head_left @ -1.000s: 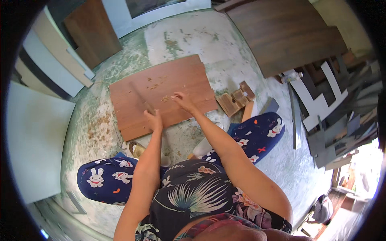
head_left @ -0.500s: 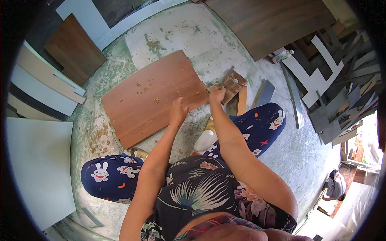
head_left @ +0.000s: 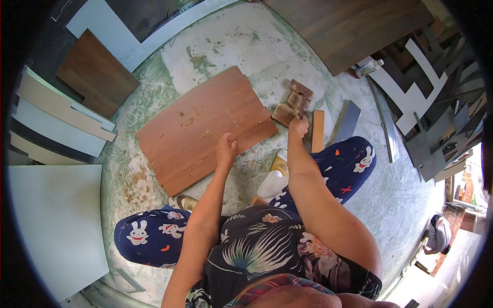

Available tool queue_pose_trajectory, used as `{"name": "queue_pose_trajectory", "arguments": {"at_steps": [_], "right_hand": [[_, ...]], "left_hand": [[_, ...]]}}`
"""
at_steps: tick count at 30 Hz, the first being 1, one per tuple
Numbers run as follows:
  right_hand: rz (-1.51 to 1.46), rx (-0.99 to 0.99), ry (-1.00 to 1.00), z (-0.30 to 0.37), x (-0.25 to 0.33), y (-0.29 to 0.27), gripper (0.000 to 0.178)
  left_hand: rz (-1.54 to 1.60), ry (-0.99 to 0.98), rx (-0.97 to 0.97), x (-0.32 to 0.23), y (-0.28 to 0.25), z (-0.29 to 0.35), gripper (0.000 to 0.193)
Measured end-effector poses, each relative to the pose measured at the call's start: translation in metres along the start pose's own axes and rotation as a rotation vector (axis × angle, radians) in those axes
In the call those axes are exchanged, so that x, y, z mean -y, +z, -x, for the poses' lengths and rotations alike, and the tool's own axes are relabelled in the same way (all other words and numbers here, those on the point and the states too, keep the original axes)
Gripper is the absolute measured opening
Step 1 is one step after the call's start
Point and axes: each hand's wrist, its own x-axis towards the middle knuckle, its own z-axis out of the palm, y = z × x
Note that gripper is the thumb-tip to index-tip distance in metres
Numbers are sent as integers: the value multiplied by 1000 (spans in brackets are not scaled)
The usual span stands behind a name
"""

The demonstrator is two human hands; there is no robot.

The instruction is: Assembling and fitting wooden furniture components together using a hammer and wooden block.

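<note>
A reddish-brown wood-grain board (head_left: 200,120) with notched ends lies flat on the floor ahead of me, sawdust scattered over it. My left hand (head_left: 226,149) rests on its near edge, fingers loosely bent and thumb apart, holding nothing. Off the board's right end, my right hand (head_left: 299,126) has its fingers closed at the near edge of a worn brown wooden block (head_left: 294,102). The fingertips are partly hidden there. Beside that hand lie an orange-brown wood strip (head_left: 318,131) and a dark grey strip (head_left: 345,122).
Dark brown panels lean at the far left (head_left: 97,74) and far right (head_left: 354,31). A pale panel (head_left: 56,220) stands at my left. Many offcuts (head_left: 436,128) and a white bottle (head_left: 370,68) are on the right. My feet are close to the board's near edge.
My right hand has moved from the board's right end to the brown block, which now sits turned and closer to the board. The left hand stays on the near edge.
</note>
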Motion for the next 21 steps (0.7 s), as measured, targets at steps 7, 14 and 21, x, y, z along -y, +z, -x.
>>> {"name": "queue_pose_trajectory", "arguments": {"at_steps": [7, 14, 21], "right_hand": [[156, -40, -21, 11, 19, 4, 39], [198, -66, 9, 10, 20, 9, 46], [228, -44, 72, 15, 14, 5, 64]], "left_hand": [[50, -74, -3, 10, -11, 2, 37], [12, -55, -64, 20, -17, -1, 35], [11, -77, -40, 14, -17, -1, 36]]}}
